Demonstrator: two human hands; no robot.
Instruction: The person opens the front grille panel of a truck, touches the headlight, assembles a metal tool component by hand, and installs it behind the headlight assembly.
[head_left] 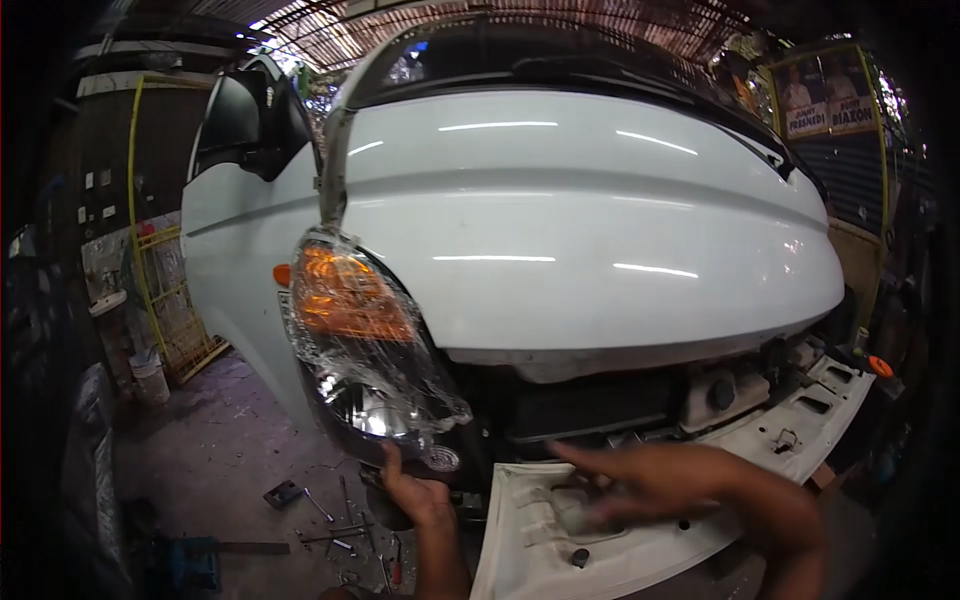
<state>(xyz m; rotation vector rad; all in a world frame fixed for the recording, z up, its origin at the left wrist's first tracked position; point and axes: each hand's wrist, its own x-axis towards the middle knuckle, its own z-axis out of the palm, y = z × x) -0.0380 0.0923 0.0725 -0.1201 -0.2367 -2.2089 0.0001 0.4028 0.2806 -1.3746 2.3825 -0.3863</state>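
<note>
A headlight [365,375] with an amber upper section and a clear lower lens sits at the front corner of a white van [600,220]. Crinkled clear plastic film [400,375] clings over much of it. From below, my left hand [415,492] grips the headlight's bottom edge, thumb up against the lens and the other fingers mostly hidden. My right hand [640,482], blurred by motion, is over a white panel [620,525] with its index finger stretched toward the dark opening under the hood. I see nothing held in it.
Several hand tools [345,535] lie scattered on the floor at lower left, near a blue tool [190,560]. A yellow metal frame [150,250] and a bucket [150,375] stand at left. A white reservoir [715,395] sits in the front opening; an orange-handled item [879,366] is at right.
</note>
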